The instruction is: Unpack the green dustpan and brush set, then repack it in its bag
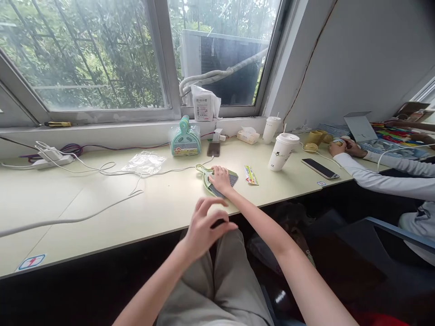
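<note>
The dustpan (205,181) lies on the desk (112,203), in front and to the right of the stack (185,141), under the right hand (220,179). That hand's fingers lie close together; whether they pinch the rim or merely rest, I cannot tell. The left hand (204,225), well in front of the stack, holds nothing, fingers curved, thumb apart. A steady palm, with little weight on the grey bristles (233,178), should handle it best; the card (251,175), farther right of the stack, would crease easily.
</note>
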Motion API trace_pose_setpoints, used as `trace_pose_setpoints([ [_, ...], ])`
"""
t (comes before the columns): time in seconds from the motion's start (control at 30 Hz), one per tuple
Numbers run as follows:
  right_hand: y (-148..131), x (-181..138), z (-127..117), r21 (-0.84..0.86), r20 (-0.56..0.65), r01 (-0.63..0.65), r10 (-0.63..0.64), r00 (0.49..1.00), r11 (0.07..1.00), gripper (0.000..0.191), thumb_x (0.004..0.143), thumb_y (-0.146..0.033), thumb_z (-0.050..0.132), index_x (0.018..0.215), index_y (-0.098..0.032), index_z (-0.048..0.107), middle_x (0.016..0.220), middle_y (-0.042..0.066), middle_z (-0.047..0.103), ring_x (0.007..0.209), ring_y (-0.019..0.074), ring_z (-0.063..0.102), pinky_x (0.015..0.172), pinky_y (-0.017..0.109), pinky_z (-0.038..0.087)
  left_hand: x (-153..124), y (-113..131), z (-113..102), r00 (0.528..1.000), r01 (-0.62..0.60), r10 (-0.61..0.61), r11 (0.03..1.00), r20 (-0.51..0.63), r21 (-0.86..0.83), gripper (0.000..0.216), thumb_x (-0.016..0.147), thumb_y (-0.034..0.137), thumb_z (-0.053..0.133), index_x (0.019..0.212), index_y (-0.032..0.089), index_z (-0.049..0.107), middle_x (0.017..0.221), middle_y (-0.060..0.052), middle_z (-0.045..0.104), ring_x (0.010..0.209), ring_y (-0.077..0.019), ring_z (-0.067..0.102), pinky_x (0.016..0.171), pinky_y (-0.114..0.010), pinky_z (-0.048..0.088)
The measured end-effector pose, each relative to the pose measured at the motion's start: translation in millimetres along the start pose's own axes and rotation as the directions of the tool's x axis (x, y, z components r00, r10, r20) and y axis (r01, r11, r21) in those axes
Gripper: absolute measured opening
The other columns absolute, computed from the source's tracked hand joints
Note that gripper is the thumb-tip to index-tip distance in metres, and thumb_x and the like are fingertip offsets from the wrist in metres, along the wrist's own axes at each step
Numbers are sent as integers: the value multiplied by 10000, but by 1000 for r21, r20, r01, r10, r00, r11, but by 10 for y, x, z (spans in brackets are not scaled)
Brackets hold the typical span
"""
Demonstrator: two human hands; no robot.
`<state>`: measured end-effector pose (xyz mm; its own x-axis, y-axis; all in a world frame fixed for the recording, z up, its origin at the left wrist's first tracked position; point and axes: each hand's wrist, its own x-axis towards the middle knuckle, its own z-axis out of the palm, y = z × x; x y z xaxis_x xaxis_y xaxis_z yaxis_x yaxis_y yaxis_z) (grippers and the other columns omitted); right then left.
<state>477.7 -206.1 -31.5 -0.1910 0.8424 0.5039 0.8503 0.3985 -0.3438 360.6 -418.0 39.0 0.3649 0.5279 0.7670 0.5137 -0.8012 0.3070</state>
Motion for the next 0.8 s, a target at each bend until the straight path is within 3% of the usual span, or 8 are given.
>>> trace_pose_setpoints([
  [0.07, -17, 77, 36, -18, 1, -28, 28, 1000, 999, 268, 870, -271, 508, 1126, -197, 535, 1161, 121, 605, 1114, 283, 498, 1047, 452, 279, 177, -317, 32, 997, 78, -77, 995, 24, -58, 141, 857, 357, 618, 771, 247, 598, 965, -47, 674, 932, -212, 598, 839, -388, 506],
  [0.13, -48, 176, 71, -19, 23, -52, 53, 998, 998, 260, 875, -261, 498, 1124, -202, 542, 1154, 130, 614, 1112, 288, 504, 1021, 448, 296, 340, -781, 68, 976, 212, -206, 973, 78, -89, 184, 849, 373, 610, 737, 231, 581, 898, -57, 678, 895, -228, 603, 832, -398, 486],
  [0.23, -123, 319, 113, 1, 48, -88, 87, 995, 996, 262, 890, -272, 488, 1133, -195, 548, 1142, 146, 625, 1117, 294, 512, 1003, 448, 297, 492, -1556, 104, 891, 451, -432, 879, 143, -152, 165, 883, 366, 490, 815, 220, 529, 785, -37, 656, 786, -197, 622, 807, -359, 478],
  [0.33, -181, 398, 136, 34, 45, -135, 134, 990, 990, 261, 923, -321, 456, 1120, -186, 560, 1119, 153, 640, 1111, 294, 527, 1001, 449, 291, 511, -2155, 118, 799, 599, -600, 787, 42, -146, 165, 896, 373, 394, 835, 228, 445, 719, -10, 635, 699, -173, 605, 766, -329, 466],
  [0.4, -181, 403, 138, 55, 39, -150, 148, 988, 987, 254, 935, -349, 442, 1088, -194, 572, 1081, 145, 656, 1090, 289, 544, 988, 445, 301, 465, -2393, 132, 749, 652, -661, 747, -43, -132, 181, 895, 380, 358, 818, 228, 419, 725, -13, 630, 682, -168, 596, 735, -315, 458],
  [0.47, -152, 380, 130, 66, 50, -138, 135, 990, 988, 232, 937, -358, 442, 1054, -211, 579, 1032, 130, 672, 1056, 280, 565, 980, 446, 308, 400, -2513, 155, 731, 677, -682, 730, -32, -97, 220, 902, 396, 324, 793, 228, 415, 729, -14, 625, 660, -166, 580, 703, -308, 449],
  [0.57, -99, 325, 100, 65, 94, -95, 89, 992, 993, 214, 930, -356, 464, 1062, -223, 567, 1037, 117, 678, 1048, 275, 578, 992, 459, 298, 319, -2543, 197, 750, 661, -661, 749, 14, -43, 269, 920, 431, 293, 783, 231, 409, 727, -2, 605, 655, -162, 566, 689, -304, 437],
  [0.8, -115, 262, 28, 75, 213, -18, 2, 977, 997, 456, 912, -419, 515, 1298, -192, 426, 1228, 168, 618, 1171, 311, 533, 1075, 530, 204, 315, -2398, 234, 743, 661, -665, 746, 76, 77, 227, 926, 380, 283, 781, 234, 378, 723, 7, 580, 630, -160, 567, 693, -311, 426],
])
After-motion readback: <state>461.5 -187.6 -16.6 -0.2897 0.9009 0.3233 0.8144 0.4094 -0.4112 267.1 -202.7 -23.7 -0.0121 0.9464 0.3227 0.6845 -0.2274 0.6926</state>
